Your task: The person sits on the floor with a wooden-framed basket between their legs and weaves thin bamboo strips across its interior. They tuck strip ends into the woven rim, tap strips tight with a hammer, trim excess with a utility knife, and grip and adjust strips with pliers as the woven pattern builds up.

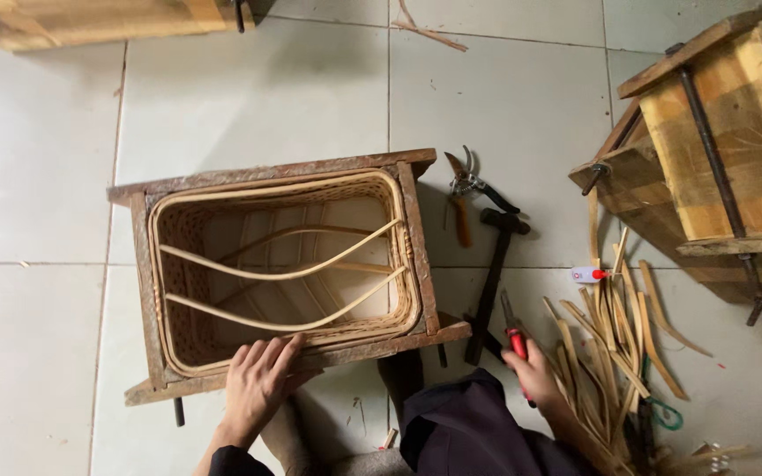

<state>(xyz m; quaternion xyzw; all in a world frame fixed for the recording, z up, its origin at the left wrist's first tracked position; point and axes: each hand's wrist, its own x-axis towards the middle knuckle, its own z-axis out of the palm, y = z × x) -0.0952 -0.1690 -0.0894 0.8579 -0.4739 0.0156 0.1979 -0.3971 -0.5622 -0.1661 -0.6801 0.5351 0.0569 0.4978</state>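
Head view looks straight down on a tiled floor (37, 176) where a wooden frame (138, 264) holds a woven basket (183, 225), pale cane with a brownish weave on its walls and a light rim running round the inside of the frame. Two bent strips (284, 275) arch across its open mouth from left to right, and more curved strips show deeper inside. The basket sits left of centre, just beyond the person's knees. The left hand (259, 381) lies flat on the near rail of the frame, fingers (268, 354) together and pointing toward the basket, their tips at the rim's near edge. To the right, the right hand (535, 370) is closed around the red handle of a small tool (513, 335), whose metal tip points away from the person; this hand is well apart from the basket, with the frame's right rail between them. A dark trouser leg (469, 432) covers the floor between the hands. Just right of the right hand lies a pile of cane strips (610, 335). Farther off, a hammer (494, 282) lies beside the frame's right rail, then pruning shears (469, 189) near its head. A second wooden frame (716, 150) stands at the far right.
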